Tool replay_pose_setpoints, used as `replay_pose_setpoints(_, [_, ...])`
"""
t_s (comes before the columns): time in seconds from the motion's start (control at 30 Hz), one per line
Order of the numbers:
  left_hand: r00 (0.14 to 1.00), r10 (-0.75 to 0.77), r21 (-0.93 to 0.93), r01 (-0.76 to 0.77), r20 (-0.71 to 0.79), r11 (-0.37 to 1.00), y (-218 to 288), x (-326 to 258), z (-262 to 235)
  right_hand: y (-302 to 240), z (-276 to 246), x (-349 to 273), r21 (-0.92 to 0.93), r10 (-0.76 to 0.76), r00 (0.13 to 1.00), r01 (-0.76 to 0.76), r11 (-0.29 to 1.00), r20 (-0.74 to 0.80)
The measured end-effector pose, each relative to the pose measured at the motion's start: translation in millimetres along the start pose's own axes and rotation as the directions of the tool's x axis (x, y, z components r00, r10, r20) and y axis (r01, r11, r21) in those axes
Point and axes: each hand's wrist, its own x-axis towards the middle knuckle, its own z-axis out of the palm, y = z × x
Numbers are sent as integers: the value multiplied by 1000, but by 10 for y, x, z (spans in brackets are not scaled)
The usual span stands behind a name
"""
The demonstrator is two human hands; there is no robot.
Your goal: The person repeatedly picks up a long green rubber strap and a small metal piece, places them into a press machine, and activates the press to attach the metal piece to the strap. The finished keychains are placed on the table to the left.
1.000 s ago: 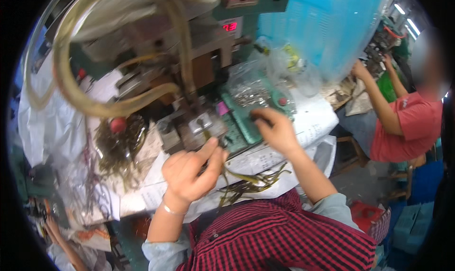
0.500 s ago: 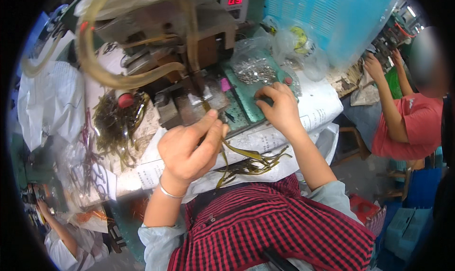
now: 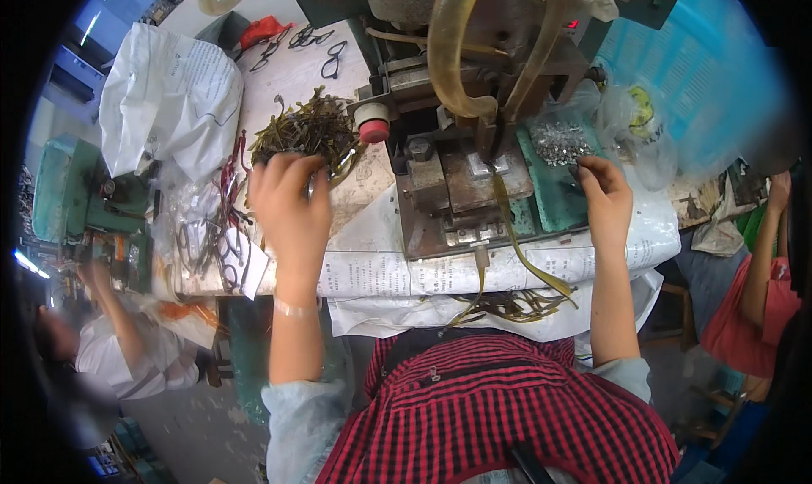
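Observation:
My left hand (image 3: 292,200), slightly blurred, reaches down at the near edge of a pile of thin olive-green strips (image 3: 309,129) that look like eyeglass temples. Its fingers are apart, with the tips partly hidden. My right hand (image 3: 607,195) is beside a heap of small shiny metal pieces (image 3: 561,143) on a green tray (image 3: 554,217). Thumb and forefinger are pinched together; anything between them is too small to name. One long olive strip (image 3: 518,239) hangs from the bench machine's metal block (image 3: 474,184), its free end near more strips (image 3: 512,305) at the table's front.
A red-capped button (image 3: 373,129) and thick yellowish hoses (image 3: 448,52) stand close to my hands. Eyeglass frames (image 3: 334,59) and a white sack (image 3: 173,95) lie at the back left. Co-workers sit on both sides, one in a red shirt (image 3: 753,315).
My left hand has let go of the strip at the machine and moved left to the pile. My right hand stays by the metal pieces. The view has swung left.

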Motion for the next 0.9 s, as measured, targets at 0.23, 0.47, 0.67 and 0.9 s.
replay_pose_setpoints(0.23, [956,25,410,-148,291,900,-543,-432,1239,-154,108,-86,-306,-150,987,123,944,-65])
replay_pose_setpoints(0.47, [957,-216,-74,233,192,970,-434,-370,757,-197,-291,-472,-301,-245,960,196,933,-134])
replay_pose_setpoints(0.67, [685,-345,-481,710,642,514,-692,-414,783,-1002,526,-165,-27,-522,847,527,849,98])
replay_pose_setpoints(0.9, [790,-299,-787,595,535,165,-140,-517,343,-870,907,-308,274,-230,972,208,939,52])
